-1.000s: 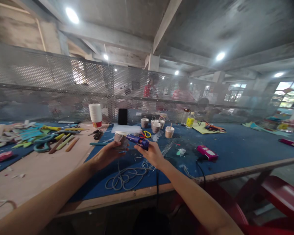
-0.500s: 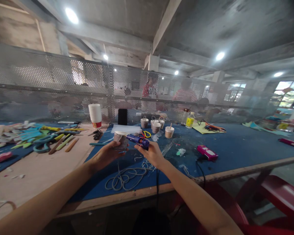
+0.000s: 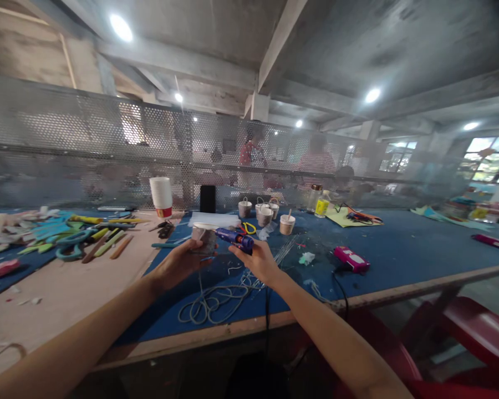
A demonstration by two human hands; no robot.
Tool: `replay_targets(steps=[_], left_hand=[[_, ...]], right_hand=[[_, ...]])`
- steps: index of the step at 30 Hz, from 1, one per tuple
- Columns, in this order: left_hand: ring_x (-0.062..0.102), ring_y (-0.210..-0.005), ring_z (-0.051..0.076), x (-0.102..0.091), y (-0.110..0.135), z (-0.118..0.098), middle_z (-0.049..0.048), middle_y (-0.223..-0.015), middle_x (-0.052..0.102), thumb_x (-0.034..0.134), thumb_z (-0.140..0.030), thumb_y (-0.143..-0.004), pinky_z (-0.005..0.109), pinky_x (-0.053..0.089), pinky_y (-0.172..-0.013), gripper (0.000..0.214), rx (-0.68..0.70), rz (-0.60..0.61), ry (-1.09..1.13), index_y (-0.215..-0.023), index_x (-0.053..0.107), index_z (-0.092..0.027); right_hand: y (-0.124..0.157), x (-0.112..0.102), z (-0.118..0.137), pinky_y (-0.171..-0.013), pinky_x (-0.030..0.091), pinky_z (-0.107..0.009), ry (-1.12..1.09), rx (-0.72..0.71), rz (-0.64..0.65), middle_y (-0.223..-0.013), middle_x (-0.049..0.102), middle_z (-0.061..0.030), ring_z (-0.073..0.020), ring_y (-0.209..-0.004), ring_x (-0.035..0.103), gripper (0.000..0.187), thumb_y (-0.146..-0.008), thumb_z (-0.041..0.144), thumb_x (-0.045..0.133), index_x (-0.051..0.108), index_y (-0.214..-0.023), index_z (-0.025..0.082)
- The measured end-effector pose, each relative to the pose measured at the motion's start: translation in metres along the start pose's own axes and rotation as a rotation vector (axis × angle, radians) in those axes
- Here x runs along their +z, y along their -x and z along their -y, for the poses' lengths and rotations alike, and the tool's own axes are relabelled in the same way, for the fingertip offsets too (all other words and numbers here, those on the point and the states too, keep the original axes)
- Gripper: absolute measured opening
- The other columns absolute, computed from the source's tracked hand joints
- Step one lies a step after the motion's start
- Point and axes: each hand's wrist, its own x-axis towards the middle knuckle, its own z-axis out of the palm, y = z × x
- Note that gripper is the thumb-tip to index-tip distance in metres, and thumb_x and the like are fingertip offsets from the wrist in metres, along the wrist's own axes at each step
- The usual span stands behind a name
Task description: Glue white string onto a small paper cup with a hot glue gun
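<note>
While left hand (image 3: pixel 182 258) grips cup (image 3: pixel 203 239), right hand (image 3: pixel 259 261) glue gun (image 3: pixel 232 238), open mat (image 3: pixel 416 244) along edge (image 3: pixel 419 286)

Our glue gun (image 3: pixel 234 238) was smooth, faintly glossy plastic; the grey cup (image 3: pixel 203 241) beside it looked matt and rough. The loose cord (image 3: pixel 198 302) had a dull, textile look. We saw smooth, matt paper cups (image 3: pixel 161 194) and a glass-like clear jar (image 3: pixel 314 200) with a shiny lid (image 3: pixel 316 187). The blue table covering (image 3: pixel 416 238) was matt, its edge (image 3: pixel 199 338) wood-like. A dull perforated metal screen (image 3: pixel 162 133) stood behind; a red plastic stool (image 3: pixel 482 327) shone glossy; the ceiling (image 3: pixel 357 41) was rough concrete.
</note>
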Motion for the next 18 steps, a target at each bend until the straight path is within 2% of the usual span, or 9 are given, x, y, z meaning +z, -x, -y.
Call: replay_targets(steps=[7, 12, 18], left_hand=[[0.073, -0.090, 0.025, -0.0005, 0.0010, -0.0003, 0.0116, -0.101, 0.078, 0.065, -0.024, -0.082, 0.033, 0.056, -0.079, 0.026, 0.019, 0.048, -0.009, -0.105, 0.074, -0.017], [0.073, -0.091, 0.025, -0.0015, 0.0006, 0.0000, 0.0112, -0.102, 0.078, 0.066, -0.024, -0.082, 0.034, 0.057, -0.080, 0.027, 0.025, 0.052, -0.026, -0.107, 0.072, -0.018], [0.073, -0.090, 0.025, 0.0019, 0.0021, -0.0019, 0.0107, -0.100, 0.078, 0.065, -0.023, -0.082, 0.034, 0.056, -0.078, 0.025, 0.026, 0.049, -0.027, -0.105, 0.073, -0.019]], right_hand=[[0.0005, -0.0010, 0.0008, -0.067, 0.049, -0.027, -0.013, -0.011, 0.002, -0.077, 0.069, -0.0037, -0.0188, -0.072, 0.064, 0.034, -0.092, 0.051, 0.061, 0.072, -0.089, 0.019], [0.0004, -0.0002, 0.0003, -0.061, 0.048, -0.026, -0.003, 0.007, -0.002, -0.072, 0.067, -0.0030, -0.0189, -0.069, 0.063, 0.034, -0.091, 0.053, 0.061, 0.071, -0.085, 0.020], [0.0013, -0.0002, -0.0004, -0.063, 0.047, -0.025, -0.010, 0.011, -0.001, -0.075, 0.068, -0.0029, -0.0184, -0.070, 0.063, 0.035, -0.092, 0.053, 0.060, 0.070, -0.087, 0.020]])
